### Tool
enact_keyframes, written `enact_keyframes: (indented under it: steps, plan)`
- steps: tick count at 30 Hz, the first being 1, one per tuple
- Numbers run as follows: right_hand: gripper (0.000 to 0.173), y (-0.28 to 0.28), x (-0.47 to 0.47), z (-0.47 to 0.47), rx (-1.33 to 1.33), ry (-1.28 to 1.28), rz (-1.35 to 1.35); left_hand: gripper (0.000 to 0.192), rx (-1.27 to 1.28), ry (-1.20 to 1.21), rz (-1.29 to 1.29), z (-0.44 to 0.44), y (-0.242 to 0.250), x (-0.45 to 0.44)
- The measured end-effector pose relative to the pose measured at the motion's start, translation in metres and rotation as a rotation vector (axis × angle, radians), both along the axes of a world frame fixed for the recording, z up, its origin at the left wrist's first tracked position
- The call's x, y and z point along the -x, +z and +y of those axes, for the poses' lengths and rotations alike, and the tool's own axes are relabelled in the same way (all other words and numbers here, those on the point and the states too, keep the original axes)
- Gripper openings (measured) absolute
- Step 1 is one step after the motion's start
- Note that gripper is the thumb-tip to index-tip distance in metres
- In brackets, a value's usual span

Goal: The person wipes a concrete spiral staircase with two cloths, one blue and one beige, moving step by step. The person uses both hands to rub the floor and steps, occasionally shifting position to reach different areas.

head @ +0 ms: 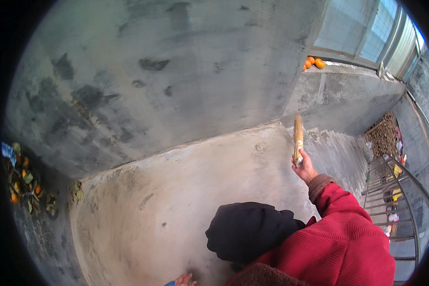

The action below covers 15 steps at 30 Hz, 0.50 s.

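Note:
My right hand (304, 168), coming out of a red corduroy sleeve with a brown fleece cuff, grips a long tan ribbed cylinder (298, 133) that resembles a corn cob. It is held upright by its lower, pale end, over the top of concrete stairs (338, 152). My left hand is not in view. Before me lies a bare concrete landing (186, 171). Black cloth (252, 230), probably trousers, shows beside the red coat (346, 243). At the bottom edge, part of a hand (184, 280) with a blue cuff is visible; it appears to be another person's.
A metal railing (414, 211) runs along the right. Orange fruits (319, 63) sit on the window sill (350, 71). Lower down is a heap of small brown things (383, 132). Leafy orange fruits (25, 182) lie at the far left, beside the grey wall (186, 85).

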State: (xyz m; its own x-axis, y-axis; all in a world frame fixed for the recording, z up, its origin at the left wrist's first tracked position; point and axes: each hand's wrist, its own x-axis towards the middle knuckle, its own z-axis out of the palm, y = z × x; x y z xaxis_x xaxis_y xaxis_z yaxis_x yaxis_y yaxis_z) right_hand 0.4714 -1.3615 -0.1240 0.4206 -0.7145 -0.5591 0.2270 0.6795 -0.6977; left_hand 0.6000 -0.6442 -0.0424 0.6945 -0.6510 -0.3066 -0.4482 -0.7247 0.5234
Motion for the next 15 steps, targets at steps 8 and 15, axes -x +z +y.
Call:
enact_keyframes:
  steps: [8,15]
  plan:
    - [0.032,0.059,0.007,-0.226,0.49,-0.424,0.107,0.041,-0.262,-0.096,-0.137,0.024,-0.02,-0.064]
    - [0.051,0.154,-0.088,-0.446,0.786,-0.727,0.238,0.037,-0.334,0.016,-0.058,0.009,-0.022,-0.094]
